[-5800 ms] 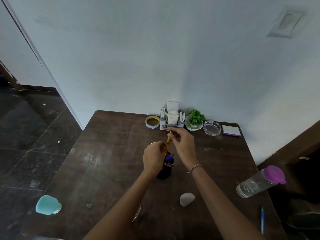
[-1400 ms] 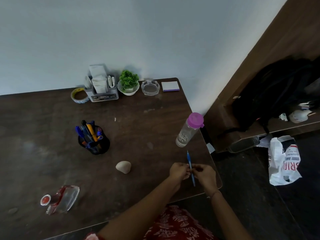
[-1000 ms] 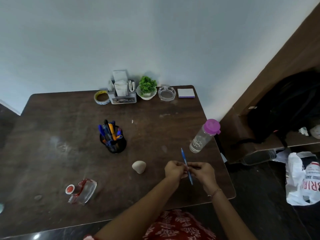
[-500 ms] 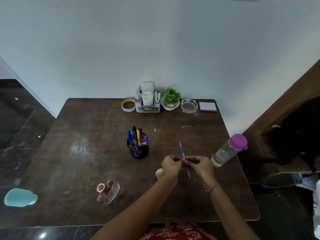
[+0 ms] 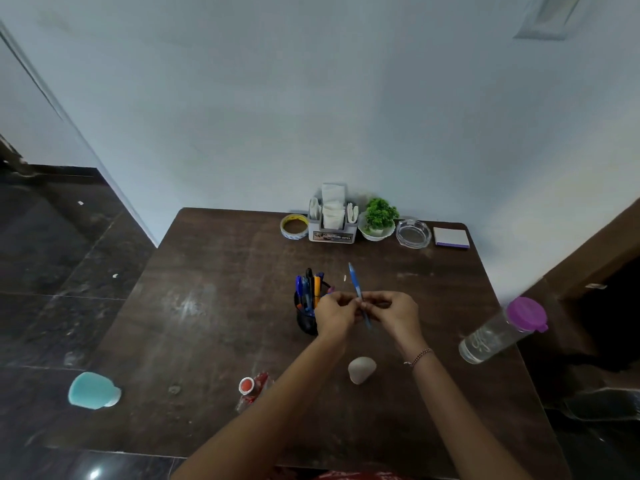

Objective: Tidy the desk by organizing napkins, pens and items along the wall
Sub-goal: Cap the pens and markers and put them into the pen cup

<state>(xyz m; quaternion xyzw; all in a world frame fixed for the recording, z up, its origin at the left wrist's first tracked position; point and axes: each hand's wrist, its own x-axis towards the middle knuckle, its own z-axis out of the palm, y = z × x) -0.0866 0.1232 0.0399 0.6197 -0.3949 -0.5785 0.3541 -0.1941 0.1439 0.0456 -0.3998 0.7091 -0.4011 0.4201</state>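
Both hands pinch a blue pen [image 5: 354, 281] above the middle of the dark wooden desk [image 5: 214, 327]. My left hand [image 5: 335, 314] and my right hand [image 5: 393, 311] meet on its shaft, tip pointing away from me. Just left of my left hand stands a black pen cup [image 5: 306, 320] with several pens in it, partly hidden by that hand. Along the wall stand a tape roll [image 5: 294, 226], a grey napkin holder [image 5: 331, 220] with white napkins, a small green plant [image 5: 378, 220], a glass ashtray [image 5: 413, 233] and a sticky-note pad [image 5: 451, 237].
A clear bottle with a purple cap [image 5: 502, 331] lies at the desk's right edge. A pale stone [image 5: 361, 369] sits near my right forearm. A small red-capped bottle [image 5: 250, 389] lies by my left arm. A teal object [image 5: 91, 390] rests on the floor, left.
Both hands carried the blue pen from the desk's right front edge to beside the pen cup. My view swung left, back toward the wall.
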